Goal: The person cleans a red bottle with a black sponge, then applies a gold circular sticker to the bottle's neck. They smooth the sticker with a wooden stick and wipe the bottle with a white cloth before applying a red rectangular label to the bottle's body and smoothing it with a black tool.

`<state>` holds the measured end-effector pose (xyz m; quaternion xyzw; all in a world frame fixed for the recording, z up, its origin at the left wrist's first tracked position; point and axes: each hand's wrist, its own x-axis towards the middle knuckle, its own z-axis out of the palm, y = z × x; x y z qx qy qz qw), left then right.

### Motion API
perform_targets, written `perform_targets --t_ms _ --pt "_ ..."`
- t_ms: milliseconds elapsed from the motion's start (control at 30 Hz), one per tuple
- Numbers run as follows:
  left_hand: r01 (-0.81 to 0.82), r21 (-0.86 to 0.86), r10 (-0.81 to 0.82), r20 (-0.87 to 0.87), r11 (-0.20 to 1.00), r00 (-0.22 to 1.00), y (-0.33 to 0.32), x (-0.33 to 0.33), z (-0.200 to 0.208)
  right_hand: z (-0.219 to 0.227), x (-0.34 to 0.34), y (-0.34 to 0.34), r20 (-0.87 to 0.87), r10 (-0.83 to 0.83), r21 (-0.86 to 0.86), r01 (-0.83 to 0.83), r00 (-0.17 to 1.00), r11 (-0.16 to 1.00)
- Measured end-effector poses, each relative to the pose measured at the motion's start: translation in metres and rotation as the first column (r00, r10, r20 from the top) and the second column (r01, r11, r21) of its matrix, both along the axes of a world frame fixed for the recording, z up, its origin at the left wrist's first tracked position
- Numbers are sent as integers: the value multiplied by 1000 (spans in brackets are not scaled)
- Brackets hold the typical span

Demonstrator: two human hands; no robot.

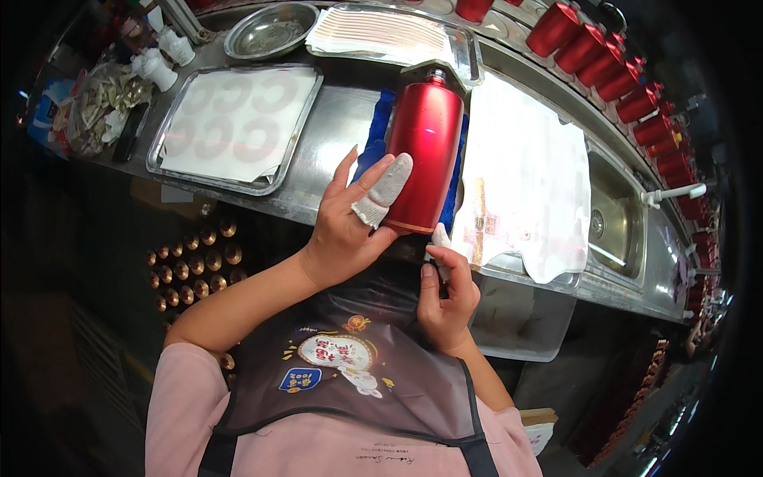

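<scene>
A shiny red bottle (429, 131) with a metal neck and a thin gold line round its base lies on a blue cloth (380, 119), base toward me. My left hand (346, 226) holds the bottle's lower left side. Its thumb is at the base, a finger in a white cloth finger cover lies along the red wall, and other fingers stretch out. My right hand (449, 298) is just below the base, thumb and fingers pinched together. One of its fingers also wears a white cover. Whatever sits in that pinch is too small to make out.
Left stands a metal tray (159, 161) with C-shaped prints on white paper. Behind are a steel bowl (270, 30) and a tray of striped sheets (381, 36). White sheets (520, 159) lie right, beside a sink (616, 211). Red bottles (584, 48) line the curved back right.
</scene>
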<state>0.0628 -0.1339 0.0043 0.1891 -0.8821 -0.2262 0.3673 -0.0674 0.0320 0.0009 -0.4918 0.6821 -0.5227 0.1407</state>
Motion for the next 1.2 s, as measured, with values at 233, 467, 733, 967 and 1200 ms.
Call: perform_targets --t_ms 233,467,733,967,1200 --pt "-29 134 43 -104 991 994 6 -7 -13 17 -16 -15 -479 154 -4 -178 864 984" --pt "-38 100 53 -151 994 987 3 -9 -22 45 -25 -36 -769 378 257 -292 515 921" --pt "-73 -84 76 23 994 997 -3 14 -25 42 -7 -56 -703 471 331 -341 533 880" --pt "108 -151 -102 48 983 994 4 -18 8 19 -14 -12 -557 136 38 -139 819 990" --pt "83 -270 -50 126 959 991 3 -35 2 1 9 -5 13 -103 16 103 995 995"
